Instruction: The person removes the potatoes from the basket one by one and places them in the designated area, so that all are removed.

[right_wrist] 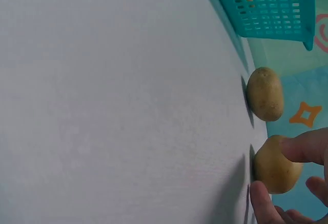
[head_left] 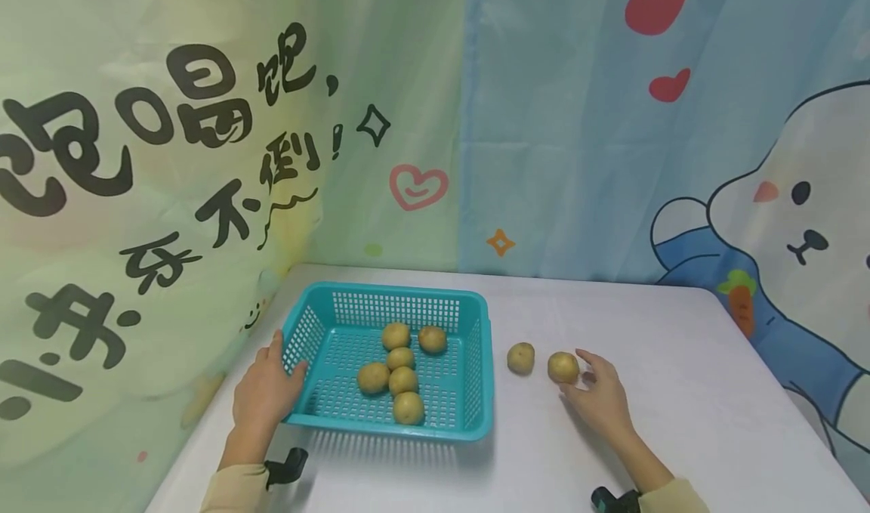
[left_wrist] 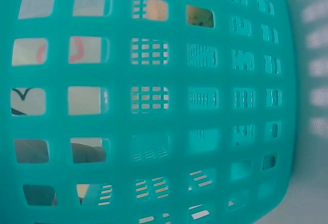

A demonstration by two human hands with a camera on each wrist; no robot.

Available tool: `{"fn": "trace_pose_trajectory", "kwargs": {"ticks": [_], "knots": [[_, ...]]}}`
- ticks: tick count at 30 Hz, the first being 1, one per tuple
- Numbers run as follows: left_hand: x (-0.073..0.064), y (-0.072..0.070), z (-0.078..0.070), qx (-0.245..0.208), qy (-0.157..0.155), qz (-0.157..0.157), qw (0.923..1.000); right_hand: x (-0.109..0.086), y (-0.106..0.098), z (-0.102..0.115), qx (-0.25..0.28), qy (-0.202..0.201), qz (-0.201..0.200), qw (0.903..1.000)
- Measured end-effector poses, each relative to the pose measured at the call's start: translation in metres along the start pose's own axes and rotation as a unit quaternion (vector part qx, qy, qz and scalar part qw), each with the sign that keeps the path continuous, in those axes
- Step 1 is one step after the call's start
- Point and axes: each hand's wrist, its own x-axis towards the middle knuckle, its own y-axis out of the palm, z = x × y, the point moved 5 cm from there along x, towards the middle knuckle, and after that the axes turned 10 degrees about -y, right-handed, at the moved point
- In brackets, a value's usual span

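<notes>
We see the white table [head_left: 720, 369] spread under everything. It is flat, and nothing we see on it would stop a round thing from rolling, so a bumped potato could roll far.

Next comes the blue-green basket [head_left: 480, 377], on the left part of the table. We hold it at one end only. If we pull or push there too hard, it could slide or tip, because nobody holds its other end.

Our left hand [head_left: 265, 392] has its grip on the left rim, with the thumb over the inside and the fingers close to the rim. It holds just the basket. If the thumb slips, the basket could get loose.

Our right hand [head_left: 603, 400] is right of the basket. Its grip is part way open, with the thumb and a finger on two sides of the right-hand potato [head_left: 563, 367]. We cannot tell if they squeeze it. The tips sit near its edge, so a pinch there could make it pop out and roll away.

That potato sits on the table. The other loose potato [head_left: 521, 358] is between it and the basket, just beside it but apart. A slip could knock the two together.

Six potatoes [head_left: 403, 381] lie in the basket, some touching. A jolt could make them roll and bump.
</notes>
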Motion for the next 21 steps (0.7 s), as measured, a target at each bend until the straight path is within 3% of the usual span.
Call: {"fn": "trace_pose_trajectory", "kwargs": {"ticks": [5,12,21], "knots": [[0.000,-0.001,-0.001,-0.002,-0.001,0.002,1.0000,-0.009,-0.007,0.009,0.014,0.009,-0.009,0.9998],[-0.001,-0.002,-0.001,0.000,-0.005,0.002,1.0000,-0.015,-0.014,0.036,0.045,-0.023,-0.036,0.9980],[-0.001,-0.001,-0.001,0.003,-0.003,0.001,1.0000,-0.022,0.001,0.082,0.132,-0.057,-0.034,0.9891]]}}
